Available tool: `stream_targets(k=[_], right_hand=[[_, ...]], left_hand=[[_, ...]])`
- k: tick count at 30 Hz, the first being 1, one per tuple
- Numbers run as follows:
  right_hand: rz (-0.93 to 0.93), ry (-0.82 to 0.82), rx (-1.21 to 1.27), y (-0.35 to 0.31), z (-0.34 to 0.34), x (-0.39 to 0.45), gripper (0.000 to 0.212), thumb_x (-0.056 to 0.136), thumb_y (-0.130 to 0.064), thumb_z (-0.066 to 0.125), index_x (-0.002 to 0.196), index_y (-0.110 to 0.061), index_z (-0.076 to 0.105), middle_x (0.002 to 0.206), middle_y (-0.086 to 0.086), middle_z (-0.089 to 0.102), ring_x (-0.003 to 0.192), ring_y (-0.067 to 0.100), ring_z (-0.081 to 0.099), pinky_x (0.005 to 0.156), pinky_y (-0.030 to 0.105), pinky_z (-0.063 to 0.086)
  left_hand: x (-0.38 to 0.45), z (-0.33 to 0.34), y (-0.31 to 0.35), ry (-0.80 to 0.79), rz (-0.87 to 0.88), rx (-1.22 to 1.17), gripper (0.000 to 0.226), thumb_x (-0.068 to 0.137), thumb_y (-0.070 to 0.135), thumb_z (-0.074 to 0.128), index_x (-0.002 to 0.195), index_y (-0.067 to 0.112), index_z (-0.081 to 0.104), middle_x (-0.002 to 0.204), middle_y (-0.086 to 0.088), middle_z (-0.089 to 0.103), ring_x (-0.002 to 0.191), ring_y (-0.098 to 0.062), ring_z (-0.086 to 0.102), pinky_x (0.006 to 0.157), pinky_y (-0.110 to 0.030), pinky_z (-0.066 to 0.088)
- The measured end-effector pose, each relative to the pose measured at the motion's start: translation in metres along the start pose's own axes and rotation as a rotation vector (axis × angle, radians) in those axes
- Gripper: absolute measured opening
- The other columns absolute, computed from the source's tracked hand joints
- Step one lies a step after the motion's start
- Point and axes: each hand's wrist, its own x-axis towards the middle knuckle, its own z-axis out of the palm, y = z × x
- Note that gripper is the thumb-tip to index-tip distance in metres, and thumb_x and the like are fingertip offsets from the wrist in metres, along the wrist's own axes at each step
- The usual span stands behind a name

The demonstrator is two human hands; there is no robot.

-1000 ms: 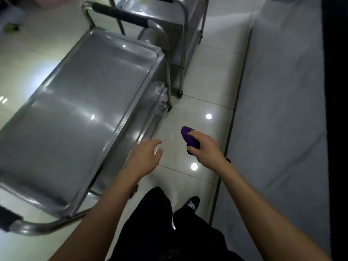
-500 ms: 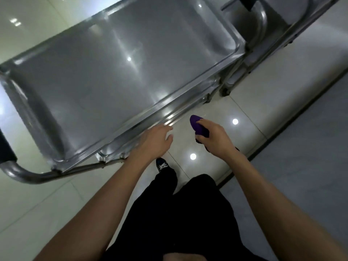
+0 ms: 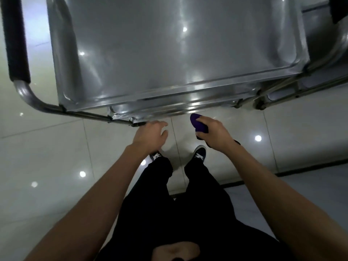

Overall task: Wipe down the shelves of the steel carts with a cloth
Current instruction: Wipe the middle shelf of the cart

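A glossy pale tiled floor reflects round ceiling lights, and a grey strip of floor runs along the right side. A steel cart stands in front of a person seen from above, its wide top shelf shiny and bare, with the rim of a lower shelf showing just beneath its near edge. A black padded handle sits on the curved tube at the cart's left end, and part of a second cart is at the upper right. No writing or brand can be read on the carts; the dark shoes carry white marks too small to read. The right hand grips a bunched purple cloth, which pokes out past the fingers, just short of the lower shelf's edge. The left hand is empty, fingers loosely spread, close to the cart's bottom rail; contact cannot be told. The person wears black trousers.
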Motion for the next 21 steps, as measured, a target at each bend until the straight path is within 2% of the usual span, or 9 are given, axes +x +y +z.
stream_targets(k=[6,15,18,21], right_hand=[[-0.056,-0.080,-0.088,-0.022,0.020,0.013,0.051,0.089,-0.030,0.068,0.138,-0.022,0.053,0.134,0.001,0.058,0.111,0.023,0.058,0.096,0.044,0.052],[-0.027,-0.127,-0.049,-0.061,0.076,0.022,0.047,0.086,-0.023,0.073,0.130,-0.019,0.060,0.117,0.003,0.063,0.098,0.021,0.061,0.087,0.039,0.055],[-0.041,-0.098,-0.020,-0.070,0.092,0.033,0.043,0.084,-0.023,0.073,0.125,-0.021,0.061,0.108,-0.001,0.063,0.093,0.018,0.062,0.080,0.033,0.055],[-0.054,-0.079,0.013,-0.070,0.103,0.050,0.047,0.085,-0.024,0.073,0.130,-0.021,0.060,0.111,-0.004,0.061,0.095,0.016,0.061,0.077,0.024,0.051]], left_hand=[[-0.019,0.016,-0.027,0.048,-0.072,-0.103,0.040,0.102,0.034,0.048,0.140,0.024,0.056,0.143,-0.003,0.056,0.127,-0.025,0.054,0.102,-0.039,0.043],[-0.037,0.033,-0.121,0.078,-0.113,-0.221,0.040,0.101,0.034,0.049,0.139,0.022,0.057,0.138,-0.004,0.060,0.125,-0.026,0.055,0.103,-0.040,0.045],[-0.025,0.037,-0.136,0.088,-0.110,-0.234,0.040,0.101,0.034,0.050,0.139,0.021,0.057,0.139,-0.005,0.059,0.125,-0.026,0.056,0.103,-0.041,0.046],[-0.006,0.043,-0.139,0.120,-0.087,-0.236,0.040,0.101,0.033,0.051,0.139,0.021,0.057,0.138,-0.007,0.060,0.122,-0.029,0.057,0.100,-0.043,0.048]])
